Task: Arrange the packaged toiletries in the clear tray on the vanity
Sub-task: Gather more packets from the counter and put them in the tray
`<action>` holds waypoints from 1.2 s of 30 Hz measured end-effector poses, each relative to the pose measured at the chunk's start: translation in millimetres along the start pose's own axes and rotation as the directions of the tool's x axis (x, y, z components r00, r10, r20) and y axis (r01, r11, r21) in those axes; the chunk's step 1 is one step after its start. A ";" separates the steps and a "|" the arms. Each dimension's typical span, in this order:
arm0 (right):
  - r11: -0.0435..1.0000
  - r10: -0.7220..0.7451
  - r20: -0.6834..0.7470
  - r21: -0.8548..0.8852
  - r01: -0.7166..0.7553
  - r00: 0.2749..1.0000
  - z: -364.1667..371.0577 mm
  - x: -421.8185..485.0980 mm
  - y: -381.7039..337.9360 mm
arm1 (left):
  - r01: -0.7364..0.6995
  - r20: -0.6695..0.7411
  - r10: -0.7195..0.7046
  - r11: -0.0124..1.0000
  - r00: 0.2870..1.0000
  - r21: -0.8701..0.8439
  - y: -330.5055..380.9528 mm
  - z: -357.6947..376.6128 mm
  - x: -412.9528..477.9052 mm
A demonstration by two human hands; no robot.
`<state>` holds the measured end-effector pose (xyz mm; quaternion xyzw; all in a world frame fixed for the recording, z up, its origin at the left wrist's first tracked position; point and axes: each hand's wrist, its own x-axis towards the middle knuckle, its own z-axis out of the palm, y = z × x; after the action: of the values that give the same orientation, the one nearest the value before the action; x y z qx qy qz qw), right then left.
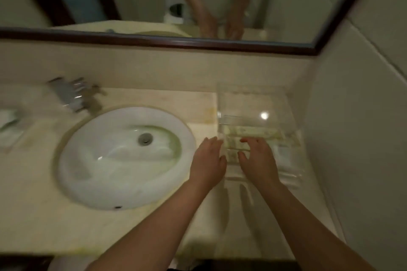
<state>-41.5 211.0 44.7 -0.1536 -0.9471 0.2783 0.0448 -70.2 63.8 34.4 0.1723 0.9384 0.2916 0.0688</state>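
Note:
A clear tray (253, 103) stands on the vanity to the right of the sink, near the side wall. Several pale packaged toiletries (253, 133) lie in its near half, blurred by motion. White packets (284, 156) lie at its right side. My left hand (209, 158) rests at the tray's left edge with fingers apart. Over the packets hovers my right hand (257, 158), fingers spread and touching them; whether it grips one I cannot tell.
A white oval sink (123, 160) fills the middle of the beige counter (44, 215). A chrome faucet (72, 94) stands behind it at left. White packets (8, 125) lie at the far left. A dark-framed mirror (154, 39) runs along the back wall.

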 end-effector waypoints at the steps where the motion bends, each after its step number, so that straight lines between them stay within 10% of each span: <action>1: 0.998 -0.047 0.029 0.052 0.046 0.998 8.0 -3.9 -15.2 | 0.070 -0.049 -0.071 0.997 0.996 -0.022 -12.4 -13.2 -9.6; 8: 0.943 -0.283 0.278 0.257 0.213 0.918 79.2 -28.5 -118.1 | 0.474 -0.367 -0.529 0.849 0.766 -0.234 -130.1 -113.8 -99.9; 16: 0.895 -0.440 0.369 0.253 0.367 0.819 158.7 -28.5 -247.2 | 0.568 -0.449 -0.694 0.719 0.562 -0.401 -262.9 -208.6 -150.1; 26: 0.916 -0.401 0.521 0.223 0.332 0.754 303.8 -22.8 -446.1 | 0.600 -0.362 -0.722 0.692 0.590 -0.403 -455.4 -318.0 -144.7; 36: 0.984 -0.171 0.453 0.130 0.125 0.875 365.9 26.4 -517.6 | 0.603 -0.365 -0.689 0.725 0.626 -0.334 -512.4 -326.3 -86.4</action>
<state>-266.5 -381.5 16.8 -0.0078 -0.9247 0.3482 -0.1535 -209.9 -533.3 12.1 -0.2591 0.8942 0.3626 -0.0423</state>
